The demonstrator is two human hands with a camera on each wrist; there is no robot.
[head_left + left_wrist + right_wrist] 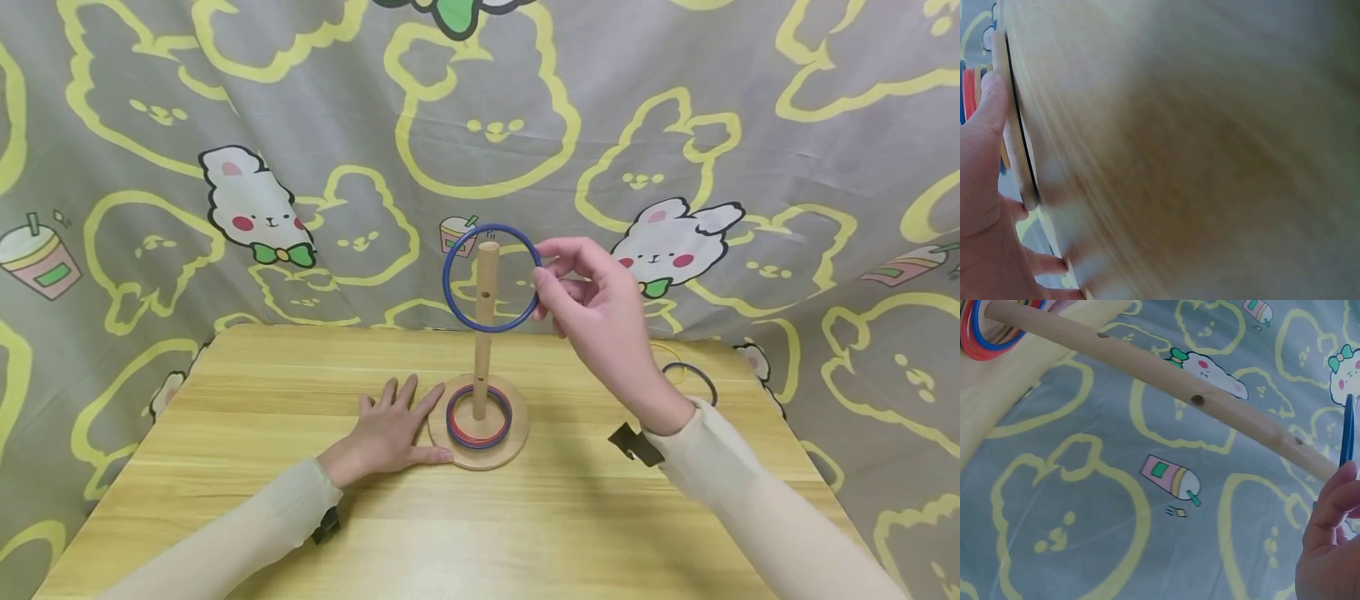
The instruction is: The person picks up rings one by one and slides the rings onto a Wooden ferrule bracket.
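Between thumb and fingers, my right hand (592,304) pinches a blue ring (447,292) by its right side. In the head view the ring overlaps the upper part of an upright wooden post (482,358). The post rises from a round wooden base (517,433). Several rings, red and blue among them, lie stacked around its foot; the blue one (451,425) is uppermost. My left hand (386,433) lies with fingers spread on the table, thumb and forefinger at the base's left edge. In the left wrist view the thumb (991,103) rests against the base (1019,144).
A dark blue ring (708,381) and a yellow ring (678,358) lie on the wooden table (247,400) at the back right, partly hidden behind the right forearm. A grey curtain (337,108) with yellow cartoon outlines hangs behind the table and along its sides.
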